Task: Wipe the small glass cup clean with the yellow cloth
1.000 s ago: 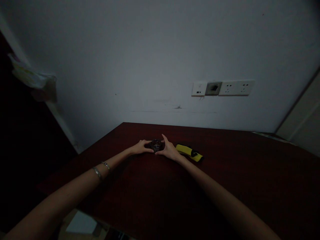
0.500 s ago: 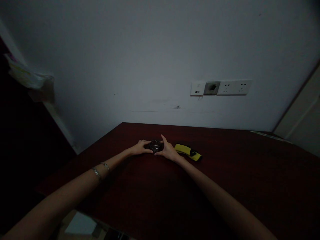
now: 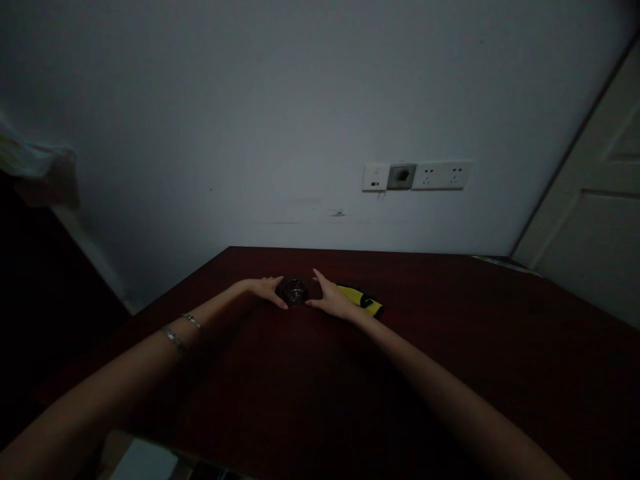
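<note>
I have a small glass bowl (image 3: 295, 292) in the middle of my view, resting on the far part of the dark red table (image 3: 300, 387), seemingly upright. The light is too dim for me to tell whether anything is in it. I judge it to be fully set down: the table bears it, and neither hand has a grip on it.

My left hand (image 3: 269, 291) is just beside it on the left, thumb and fingers spread wide and curved toward the glass, holding nothing. My right hand (image 3: 331, 298) is on the other side, a little farther off, thumb and forefinger well apart and also holding nothing. The bowl sits between them like something bracketed; lifting it would need both hands to close in first.

Behind my right hand lies a yellow and black pouch (image 3: 369, 304), partly hidden by it; I can't tell whether they touch. The pouch and bowl lie apart, neither raised.

Farther out, I see sockets (image 3: 443, 176) on the far wall (image 3: 280, 120) and a door (image 3: 600, 213) at right.
</note>
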{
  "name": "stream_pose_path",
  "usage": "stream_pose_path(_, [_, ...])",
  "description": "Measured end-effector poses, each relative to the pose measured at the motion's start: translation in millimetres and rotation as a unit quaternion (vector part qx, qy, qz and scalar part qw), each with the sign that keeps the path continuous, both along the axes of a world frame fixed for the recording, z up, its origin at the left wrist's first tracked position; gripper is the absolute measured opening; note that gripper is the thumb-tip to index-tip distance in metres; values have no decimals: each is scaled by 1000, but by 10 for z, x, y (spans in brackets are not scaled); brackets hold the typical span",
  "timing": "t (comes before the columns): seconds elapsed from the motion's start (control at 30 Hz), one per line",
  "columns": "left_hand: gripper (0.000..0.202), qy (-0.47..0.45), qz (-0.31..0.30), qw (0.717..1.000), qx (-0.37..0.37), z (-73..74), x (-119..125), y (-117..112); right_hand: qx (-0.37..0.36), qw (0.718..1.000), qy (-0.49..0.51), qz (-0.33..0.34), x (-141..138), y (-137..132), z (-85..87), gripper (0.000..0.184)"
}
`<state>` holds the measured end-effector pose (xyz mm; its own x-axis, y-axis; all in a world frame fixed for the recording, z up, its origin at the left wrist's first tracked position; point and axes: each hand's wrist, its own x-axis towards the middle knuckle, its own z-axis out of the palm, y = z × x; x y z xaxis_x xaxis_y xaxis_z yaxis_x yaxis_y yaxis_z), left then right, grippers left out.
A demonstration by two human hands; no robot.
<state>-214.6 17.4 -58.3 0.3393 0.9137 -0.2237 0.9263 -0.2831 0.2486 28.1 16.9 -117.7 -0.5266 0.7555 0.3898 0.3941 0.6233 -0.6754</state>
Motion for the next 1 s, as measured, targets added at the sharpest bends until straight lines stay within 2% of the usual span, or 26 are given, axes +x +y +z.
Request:
stream_pose_path(0.1, [115,59,37,998,3,296,217,83,27,999,-8,-17,347,-47,183,73])
stream_pose_path(0.17, [107,41,33,997,52,458,448,105,44,998,-17,-41,609,-55,282,61])
stream_pose_path(0.27, [85,-24,-53,986,157,565,879,70,57,993,-34,-95,1003,-37,348,48])
stream_pose_path(0.33, [72,-18,-126,975,183,540,1177,7,56,989,-47,-125,1233,-27,328,41])
stream_pose_path(0.43, [54,55,-198,969,138,411,1557,-106,47,986,-65,-149,1476,-57,228,33])
stream_pose_path(0.57, [49,128,-249,946,162,192,1839,-202,37,983,-79,-159,1574,-185,61,31])
stream_pose_path(0.63, [47,128,-251,944,173,95,1892,-208,34,983,-83,-157,1559,-250,-1,32])
stream_pose_path(0.77, [30,57,-218,958,178,-31,1926,-162,29,984,-75,-160,1517,-313,-83,34])
stream_pose_path(0.87, [20,16,-196,966,168,-42,1930,-111,16,986,-56,-155,1505,-313,-126,37])
stream_pose_path(1.0, [20,-39,-178,973,142,26,1878,-60,-12,991,-17,-131,1481,-295,-148,42])
